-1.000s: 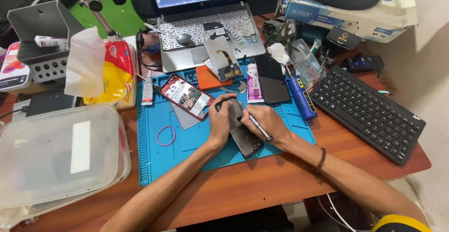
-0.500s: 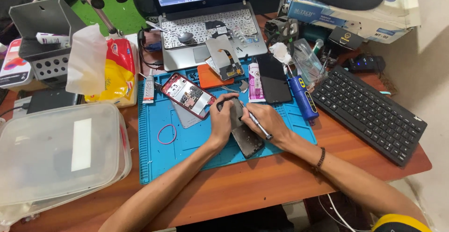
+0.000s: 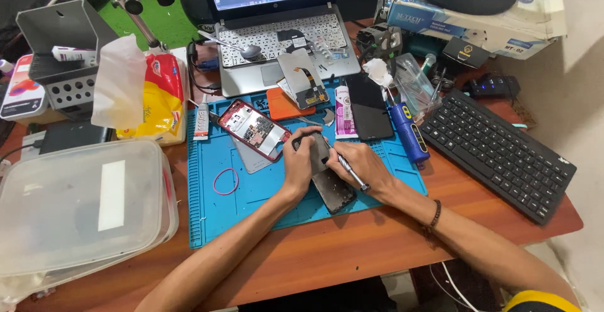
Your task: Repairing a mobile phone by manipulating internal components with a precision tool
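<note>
A dark opened phone (image 3: 328,178) lies on the blue work mat (image 3: 251,192) in the middle of the desk. My left hand (image 3: 300,161) presses down on its upper end, fingers curled over the top edge. A thin metal tool (image 3: 350,172) is gripped in my right hand (image 3: 362,166), its tip touching the phone's upper part. Just left of my left hand rests a red phone frame (image 3: 255,129) with its circuit boards exposed.
A laptop (image 3: 277,29) with phone parts on it stands behind the mat. A black keyboard (image 3: 497,155) is at the right, a clear plastic box (image 3: 75,205) at the left. A blue tool (image 3: 409,134), a black phone (image 3: 368,105) and a pink rubber band (image 3: 225,181) lie on the mat.
Both hands stay on the dark phone. My right hand has shifted the tool slightly along the phone's upper part.
</note>
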